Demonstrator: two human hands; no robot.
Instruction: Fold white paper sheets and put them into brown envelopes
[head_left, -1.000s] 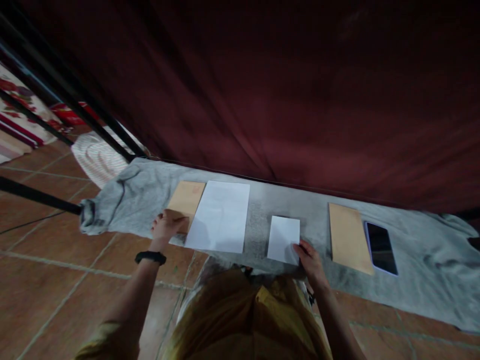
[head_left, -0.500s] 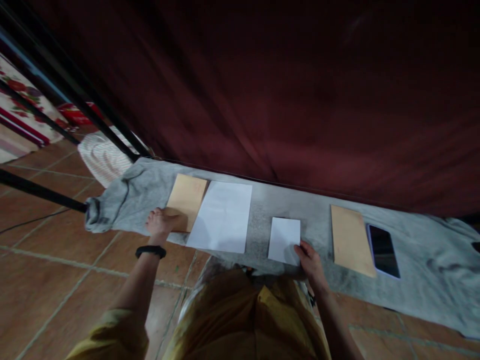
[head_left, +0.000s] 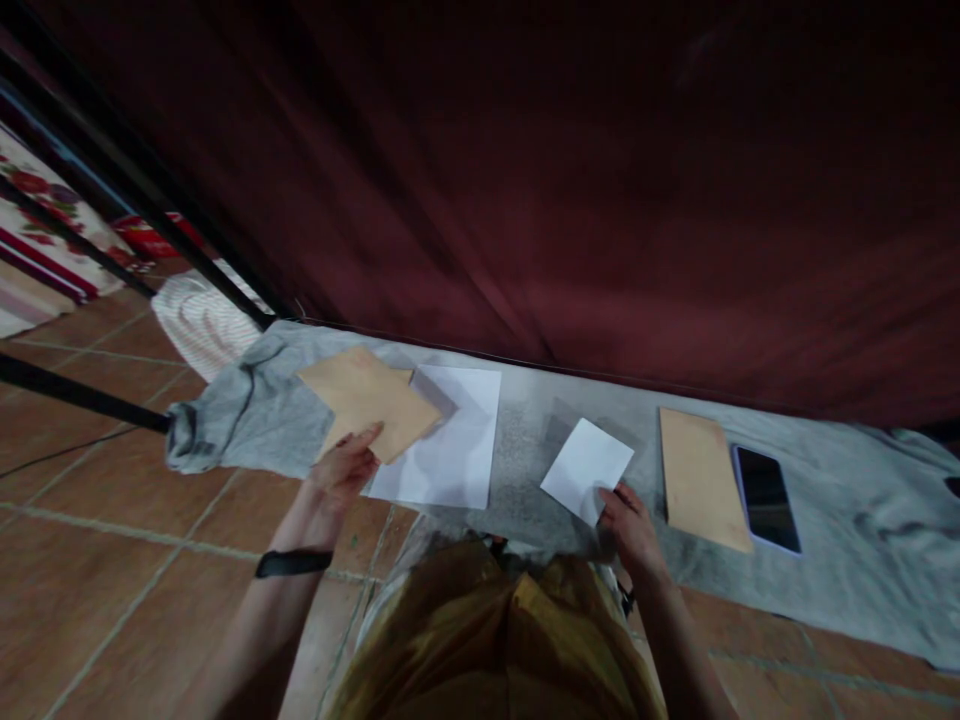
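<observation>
My left hand [head_left: 346, 468] is closed on a tan paper envelope [head_left: 382, 405], raised and turned at an angle, thumb on top. Under it lies another tan envelope [head_left: 337, 428], mostly covered. The raised one also overlaps a large white sheet of paper [head_left: 461, 470] lying flat on the grey cloth [head_left: 525, 420]. To the right, my right hand [head_left: 628, 518] pinches a smaller white piece of paper, possibly folded, [head_left: 585, 465] by its lower right corner. That piece is tilted above the cloth and casts a shadow.
Farther right a tan envelope [head_left: 703, 480] lies beside a dark-screened phone [head_left: 766, 500] with a pale purple edge. A dark red curtain [head_left: 525, 200] hangs along the back. Black metal bars [head_left: 82, 390] stand at left, near a striped cloth [head_left: 202, 315]. Tiled floor [head_left: 135, 560] runs below.
My left hand has taken hold of the top tan envelope, lifting and turning it to the right. My right hand has raised and rotated the small white paper off the cloth.
</observation>
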